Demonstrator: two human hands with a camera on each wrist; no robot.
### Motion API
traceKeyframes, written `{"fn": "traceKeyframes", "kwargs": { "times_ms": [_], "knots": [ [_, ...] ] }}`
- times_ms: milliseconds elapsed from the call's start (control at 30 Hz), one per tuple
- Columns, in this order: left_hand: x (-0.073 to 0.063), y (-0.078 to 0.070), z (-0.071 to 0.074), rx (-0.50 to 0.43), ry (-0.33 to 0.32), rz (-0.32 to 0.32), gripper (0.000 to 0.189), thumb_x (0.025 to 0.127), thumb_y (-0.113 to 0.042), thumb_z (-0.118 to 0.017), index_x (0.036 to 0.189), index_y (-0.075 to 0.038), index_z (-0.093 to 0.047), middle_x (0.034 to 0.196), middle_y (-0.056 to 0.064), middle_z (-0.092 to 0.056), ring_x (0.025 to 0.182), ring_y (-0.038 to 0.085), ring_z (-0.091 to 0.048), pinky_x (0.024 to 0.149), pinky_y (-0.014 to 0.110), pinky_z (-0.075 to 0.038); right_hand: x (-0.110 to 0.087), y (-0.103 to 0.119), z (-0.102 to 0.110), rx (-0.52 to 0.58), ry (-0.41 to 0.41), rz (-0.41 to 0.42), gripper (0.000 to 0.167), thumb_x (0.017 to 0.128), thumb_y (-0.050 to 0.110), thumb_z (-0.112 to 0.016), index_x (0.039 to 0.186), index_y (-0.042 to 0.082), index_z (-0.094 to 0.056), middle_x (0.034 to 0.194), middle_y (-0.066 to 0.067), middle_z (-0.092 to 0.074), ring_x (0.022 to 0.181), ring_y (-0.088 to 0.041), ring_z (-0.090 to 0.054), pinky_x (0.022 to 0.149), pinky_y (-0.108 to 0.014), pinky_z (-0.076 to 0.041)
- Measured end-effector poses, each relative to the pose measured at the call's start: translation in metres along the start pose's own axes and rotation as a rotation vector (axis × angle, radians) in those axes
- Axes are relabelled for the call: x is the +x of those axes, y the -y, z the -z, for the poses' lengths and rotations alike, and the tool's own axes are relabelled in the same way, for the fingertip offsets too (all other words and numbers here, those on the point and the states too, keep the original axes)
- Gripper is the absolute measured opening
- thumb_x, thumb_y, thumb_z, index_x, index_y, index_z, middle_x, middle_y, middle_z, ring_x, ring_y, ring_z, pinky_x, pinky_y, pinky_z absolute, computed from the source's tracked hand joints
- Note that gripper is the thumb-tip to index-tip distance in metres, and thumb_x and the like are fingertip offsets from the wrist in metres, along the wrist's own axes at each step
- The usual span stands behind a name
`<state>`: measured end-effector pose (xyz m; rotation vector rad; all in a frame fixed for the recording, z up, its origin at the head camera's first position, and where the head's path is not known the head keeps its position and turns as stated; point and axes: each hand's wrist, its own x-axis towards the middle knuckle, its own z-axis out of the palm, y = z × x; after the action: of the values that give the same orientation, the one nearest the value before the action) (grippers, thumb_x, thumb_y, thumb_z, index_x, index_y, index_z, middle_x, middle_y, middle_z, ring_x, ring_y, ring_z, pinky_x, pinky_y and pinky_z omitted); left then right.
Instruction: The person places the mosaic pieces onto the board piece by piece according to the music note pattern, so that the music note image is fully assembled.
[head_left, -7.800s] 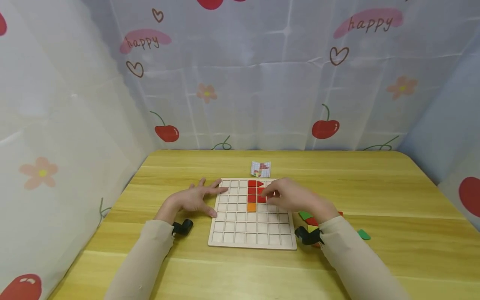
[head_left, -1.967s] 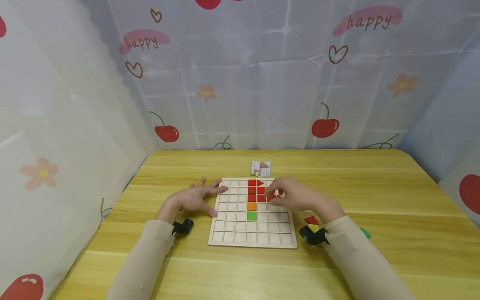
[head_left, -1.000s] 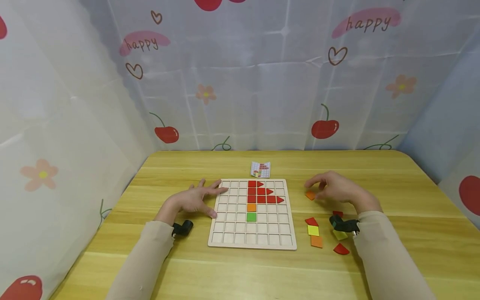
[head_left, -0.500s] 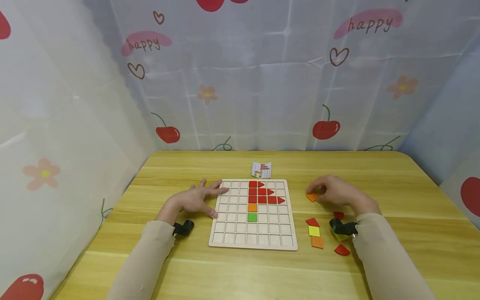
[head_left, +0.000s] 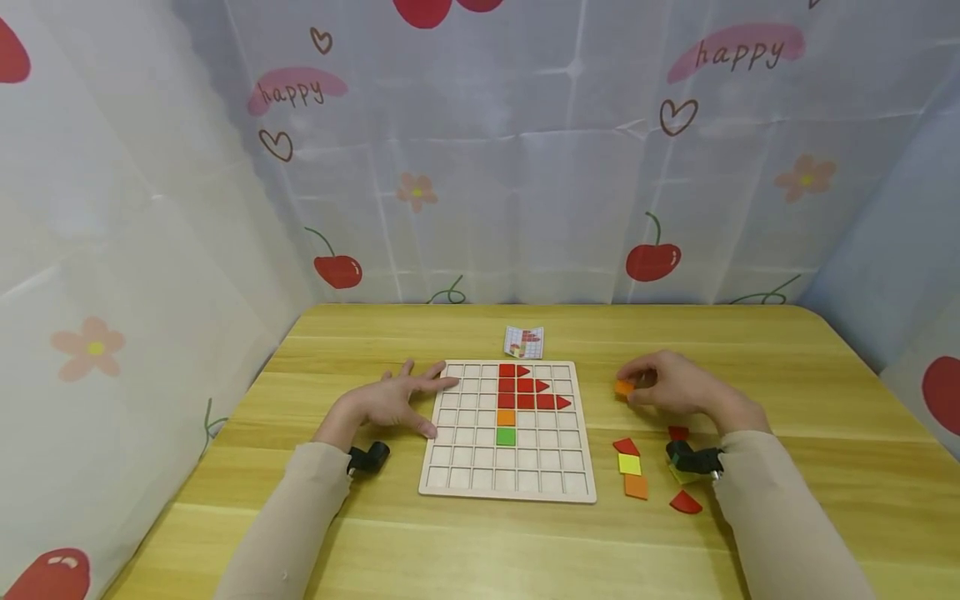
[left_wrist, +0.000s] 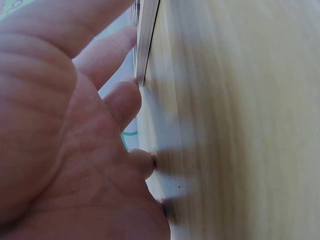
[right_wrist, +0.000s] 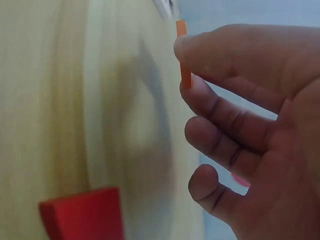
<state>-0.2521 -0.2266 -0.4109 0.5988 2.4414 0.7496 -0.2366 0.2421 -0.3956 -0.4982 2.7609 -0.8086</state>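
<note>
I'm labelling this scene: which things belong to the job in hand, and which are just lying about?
Likely the job's:
grid board
placed tiles
orange tile in the right hand
loose tiles
picture card

Likely background:
printed curtain
black wrist cameras

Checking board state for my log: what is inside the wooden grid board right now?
The wooden grid board holds red squares and red triangles in its three farthest rows, then one orange square and one green square nearer. The left hand covers parts of its left edge.
</note>
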Motion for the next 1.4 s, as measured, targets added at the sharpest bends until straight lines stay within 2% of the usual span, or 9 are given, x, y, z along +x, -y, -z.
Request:
{"fn": "traceKeyframes", "kwargs": {
  "times_ms": [267,533,733,1033,1233,1400],
  "knots": [
    [0.001,0.003,-0.001,0.002,0.003,-0.005,0.088,0.08,-0.044,-0.084,0.156,-0.046,-0.04,0.174,-0.014,-0.004,0.158,0.039,0.023,0.118,0.075,0.015,0.003,0.024,0.002,-0.06,-0.047,0.092,0.028,0.091,0.019,-0.078,0.118,0.014,-0.076,0.112,-0.001,-0.074,0.098,-0.021,-0.059,0.085,-0.036,-0.052],
    [0.0,0.003,-0.002,-0.001,0.0,0.007,0.088,0.08,-0.043,-0.085,0.156,-0.047,-0.041,0.174,-0.014,-0.005,0.157,0.039,0.024,0.116,0.078,0.014,0.006,0.06,-0.011,-0.073,-0.014,0.144,0.029,0.091,0.02,-0.077,0.12,0.016,-0.076,0.116,0.0,-0.073,0.105,-0.025,-0.061,0.092,-0.043,-0.054],
    [-0.001,0.002,-0.001,-0.003,0.002,0.019,0.088,0.08,-0.043,-0.085,0.155,-0.048,-0.041,0.174,-0.016,-0.005,0.157,0.039,0.024,0.115,0.079,0.014,0.008,0.076,-0.024,-0.081,0.0,0.207,0.025,0.091,0.021,-0.079,0.115,0.016,-0.078,0.114,0.001,-0.073,0.101,-0.022,-0.061,0.089,-0.04,-0.055],
    [0.002,0.004,0.001,0.017,0.008,-0.015,0.087,0.082,-0.044,-0.083,0.157,-0.047,-0.039,0.174,-0.015,-0.004,0.158,0.038,0.023,0.119,0.072,0.016,0.009,0.096,-0.042,-0.031,0.041,0.198,0.024,0.09,0.022,-0.079,0.114,0.022,-0.078,0.112,0.007,-0.07,0.1,-0.02,-0.061,0.088,-0.034,-0.054],
    [0.001,0.003,0.001,0.019,0.012,-0.029,0.087,0.082,-0.043,-0.083,0.157,-0.045,-0.039,0.175,-0.012,-0.004,0.158,0.039,0.022,0.119,0.072,0.017,0.01,0.107,-0.055,-0.037,0.079,0.279,0.021,0.091,0.02,-0.077,0.112,0.02,-0.077,0.108,0.009,-0.07,0.097,-0.015,-0.061,0.09,-0.034,-0.054],
    [0.001,0.003,0.001,0.021,0.012,-0.035,0.088,0.082,-0.043,-0.083,0.158,-0.043,-0.038,0.175,-0.01,-0.004,0.158,0.04,0.022,0.119,0.072,0.016,0.012,0.113,-0.064,-0.03,0.093,0.353,0.019,0.09,0.015,-0.077,0.108,0.017,-0.077,0.103,0.008,-0.071,0.091,-0.017,-0.059,0.081,-0.028,-0.051]
  ]
}}
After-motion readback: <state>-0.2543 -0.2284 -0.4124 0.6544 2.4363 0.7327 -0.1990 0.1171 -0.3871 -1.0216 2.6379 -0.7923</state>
